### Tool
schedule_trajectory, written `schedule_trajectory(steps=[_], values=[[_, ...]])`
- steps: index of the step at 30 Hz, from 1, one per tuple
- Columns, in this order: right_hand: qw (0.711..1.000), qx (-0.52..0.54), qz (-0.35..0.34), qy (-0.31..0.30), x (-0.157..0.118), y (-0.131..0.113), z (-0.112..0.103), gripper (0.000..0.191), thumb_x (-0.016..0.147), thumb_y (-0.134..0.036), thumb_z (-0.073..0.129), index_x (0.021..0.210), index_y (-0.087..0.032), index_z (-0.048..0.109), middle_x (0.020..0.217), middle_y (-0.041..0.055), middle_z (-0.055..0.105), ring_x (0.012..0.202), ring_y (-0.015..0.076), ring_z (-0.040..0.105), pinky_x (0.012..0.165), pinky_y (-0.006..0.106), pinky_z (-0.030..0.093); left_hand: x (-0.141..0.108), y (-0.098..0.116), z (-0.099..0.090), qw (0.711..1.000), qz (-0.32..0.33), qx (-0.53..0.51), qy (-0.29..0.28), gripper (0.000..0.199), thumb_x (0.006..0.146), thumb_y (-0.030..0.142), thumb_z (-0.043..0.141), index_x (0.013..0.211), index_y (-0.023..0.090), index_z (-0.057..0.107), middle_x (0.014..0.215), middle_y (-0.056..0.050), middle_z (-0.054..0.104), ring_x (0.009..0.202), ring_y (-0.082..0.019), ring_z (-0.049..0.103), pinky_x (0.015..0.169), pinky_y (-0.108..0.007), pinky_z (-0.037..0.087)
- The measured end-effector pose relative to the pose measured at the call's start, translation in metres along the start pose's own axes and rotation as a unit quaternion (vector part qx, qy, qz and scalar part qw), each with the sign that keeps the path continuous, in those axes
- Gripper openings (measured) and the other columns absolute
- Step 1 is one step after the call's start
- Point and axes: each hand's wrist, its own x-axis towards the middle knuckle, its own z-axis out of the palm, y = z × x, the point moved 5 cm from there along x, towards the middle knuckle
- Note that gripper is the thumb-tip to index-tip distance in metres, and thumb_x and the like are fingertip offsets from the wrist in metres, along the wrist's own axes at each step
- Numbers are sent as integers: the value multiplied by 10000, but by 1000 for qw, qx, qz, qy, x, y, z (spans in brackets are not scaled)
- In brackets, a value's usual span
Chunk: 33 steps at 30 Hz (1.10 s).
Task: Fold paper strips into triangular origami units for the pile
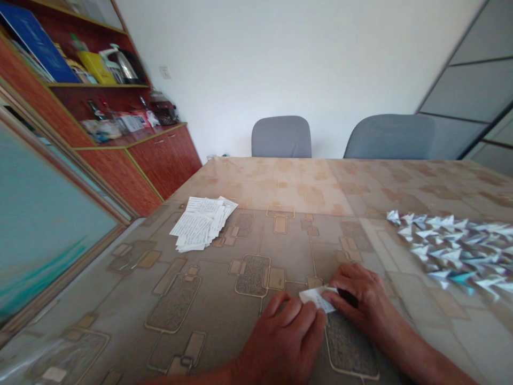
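Observation:
A small folded piece of printed white paper (315,297) lies low over the patterned tabletop, between my two hands. My left hand (286,331) has its fingers curled and pressed on the paper's near left side. On the right, the thumb and fingers of my right hand (358,297) pinch the paper's other end. Part of the paper is hidden beneath the fingers. To the left is a loose pile of printed paper slips (204,223). Rows of folded paper pieces with pointed tips (452,246) stand at the right, one of them showing teal.
The table (224,294) wears a brown patterned cover. Two grey chairs (281,137) stand behind its far edge, before a white wall. At the left are a reddish wooden cabinet (168,155) with a kettle (126,67) on a shelf and a glass panel (48,224).

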Motion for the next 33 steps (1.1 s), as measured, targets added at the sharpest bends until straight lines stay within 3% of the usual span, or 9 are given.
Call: schedule_trajectory(steps=[9, 19, 24, 29, 33], values=[[1000, -23, 4, -1, -2, -1, 1, 164, 834, -232, 692, 685, -228, 622, 741, 4, 588, 777, 223, 555, 730, 365, 376, 2, -1, 0, 1000, -14, 1, 11, 146, 949, 161, 460, 954, 134, 603, 779, -16, 566, 721, -159, 495, 707, -335, 348], [999, -35, 20, 12, -3, 3, 6, 147, 799, -219, 698, 695, -215, 594, 744, 16, 584, 762, 234, 549, 736, 393, 384, 2, -1, -2, 999, -19, -4, 31, 141, 946, 161, 463, 929, 145, 602, 731, -6, 568, 686, -154, 503, 727, -333, 362], [998, -16, 30, 45, -5, 9, 1, 92, 781, -215, 664, 841, -236, 597, 797, 27, 627, 780, 237, 576, 725, 379, 424, 3, -2, -2, 999, -32, -13, 26, 123, 940, 176, 481, 911, 165, 600, 719, 2, 573, 710, -159, 522, 812, -356, 388], [991, -44, 57, 114, -15, 7, 2, 410, 753, -258, 636, 1157, -270, 562, 1122, 90, 631, 1007, 317, 581, 820, 464, 448, 3, -2, -1, 999, -27, -12, 18, 77, 920, 181, 521, 927, 166, 596, 730, 6, 575, 720, -163, 521, 874, -368, 385], [988, -64, 68, 121, -20, 4, 12, 579, 730, -281, 634, 1287, -268, 479, 1354, 123, 519, 1180, 362, 510, 901, 521, 425, 2, -3, -2, 1000, -19, -7, 16, 105, 920, 179, 509, 967, 161, 601, 755, 1, 587, 728, -168, 521, 934, -392, 360]])
